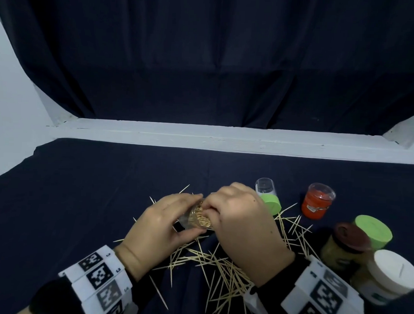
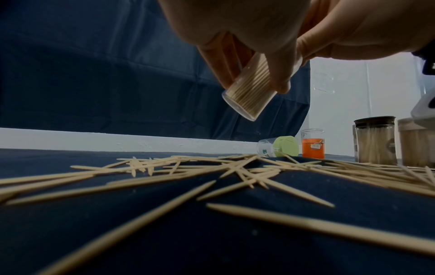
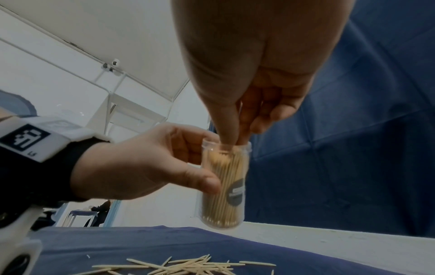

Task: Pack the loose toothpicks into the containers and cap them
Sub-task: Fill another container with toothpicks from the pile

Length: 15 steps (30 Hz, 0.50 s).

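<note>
Clear container (image 3: 223, 184) packed with toothpicks, uncapped, lifted off cloth at frame centre, tilted. Left hand (image 3: 141, 163) curled round its side. Right hand (image 3: 249, 78) fingertips (image 3: 227, 130) pinched together, dipped into its mouth. Loose toothpicks (image 1: 221, 270) scattered on dark cloth (image 1: 106, 188) below hands. Capped containers (image 1: 348, 244) lower right.

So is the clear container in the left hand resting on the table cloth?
Apart. The left wrist view shows the clear container tilted in the left hand, its base plainly above the table cloth.
</note>
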Motion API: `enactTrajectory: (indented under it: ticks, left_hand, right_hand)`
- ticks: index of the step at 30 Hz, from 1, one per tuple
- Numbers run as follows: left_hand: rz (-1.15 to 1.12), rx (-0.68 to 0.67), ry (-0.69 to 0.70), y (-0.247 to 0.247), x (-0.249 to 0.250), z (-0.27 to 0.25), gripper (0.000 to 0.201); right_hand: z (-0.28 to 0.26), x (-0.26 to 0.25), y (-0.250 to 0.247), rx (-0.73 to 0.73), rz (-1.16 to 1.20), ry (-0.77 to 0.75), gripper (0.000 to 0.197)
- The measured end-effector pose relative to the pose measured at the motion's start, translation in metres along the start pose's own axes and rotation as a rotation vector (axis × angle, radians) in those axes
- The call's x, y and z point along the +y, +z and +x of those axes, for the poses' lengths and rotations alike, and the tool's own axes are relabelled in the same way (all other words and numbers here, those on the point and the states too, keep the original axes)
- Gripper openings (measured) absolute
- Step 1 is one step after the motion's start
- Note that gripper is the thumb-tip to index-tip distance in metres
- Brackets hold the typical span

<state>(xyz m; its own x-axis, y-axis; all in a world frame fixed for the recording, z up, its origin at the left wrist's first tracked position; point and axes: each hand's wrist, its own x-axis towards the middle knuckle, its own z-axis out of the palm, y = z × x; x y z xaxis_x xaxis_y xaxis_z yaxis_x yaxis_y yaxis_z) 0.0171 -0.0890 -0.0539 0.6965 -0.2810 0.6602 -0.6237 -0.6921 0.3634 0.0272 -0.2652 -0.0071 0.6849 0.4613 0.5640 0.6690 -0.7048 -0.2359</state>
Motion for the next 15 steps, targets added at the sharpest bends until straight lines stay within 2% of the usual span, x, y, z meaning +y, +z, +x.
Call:
enactTrajectory:
  ticks: [4, 8, 11, 15]
  left_hand:
    - [-0.005, 0.002, 0.001, -0.002, 0.001, 0.0, 0.051]
    - [-0.001, 0.013, -0.019, -0.003, -0.004, 0.0, 0.05]
    - [0.004, 0.036, -0.009, -0.003, -0.004, 0.0, 0.051]
    - [0.018, 0.049, 0.011, -0.003, -0.003, 0.001, 0.049]
  right_hand:
    - [-0.003, -0.003, 0.008, 0.016, -0.064, -0.089, 0.006]
    - [-0.002, 0.001, 0.008, 0.012, -0.057, -0.109, 0.005]
    - [0.002, 0.006, 0.003, 0.044, -0.036, -0.067, 0.007]
    - [0.002, 0.008, -0.003, 0.163, 0.028, 0.032, 0.006]
